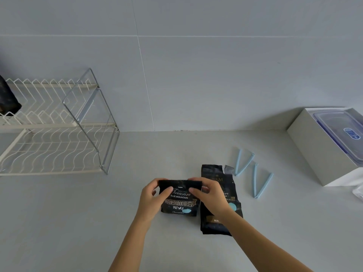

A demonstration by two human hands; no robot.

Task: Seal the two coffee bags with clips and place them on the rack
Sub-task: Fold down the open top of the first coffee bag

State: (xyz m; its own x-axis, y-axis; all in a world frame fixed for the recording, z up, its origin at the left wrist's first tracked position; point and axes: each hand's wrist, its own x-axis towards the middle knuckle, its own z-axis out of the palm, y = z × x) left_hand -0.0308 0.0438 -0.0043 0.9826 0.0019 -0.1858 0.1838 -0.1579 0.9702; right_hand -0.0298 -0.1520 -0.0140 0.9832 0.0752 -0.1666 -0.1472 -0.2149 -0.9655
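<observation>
A black coffee bag point(179, 203) stands at the centre of the counter, its top folded over. My left hand point(152, 195) pinches the fold's left end and my right hand point(209, 193) pinches its right end. A second black coffee bag point(216, 173) lies flat just to the right, partly under my right forearm, its top torn open. Two light blue clips lie open in V shapes beyond it, one clip point(242, 162) touching the flat bag's torn corner, the other clip point(261, 182) further right. The white wire rack point(51, 130) with a chrome end frame stands at the left.
A dark bag point(7, 97) sits on the rack's upper tier at the far left edge. A white box point(318, 146) holding a clear lidded plastic container point(339, 130) stands at the right against the tiled wall. Something white shows at the right edge.
</observation>
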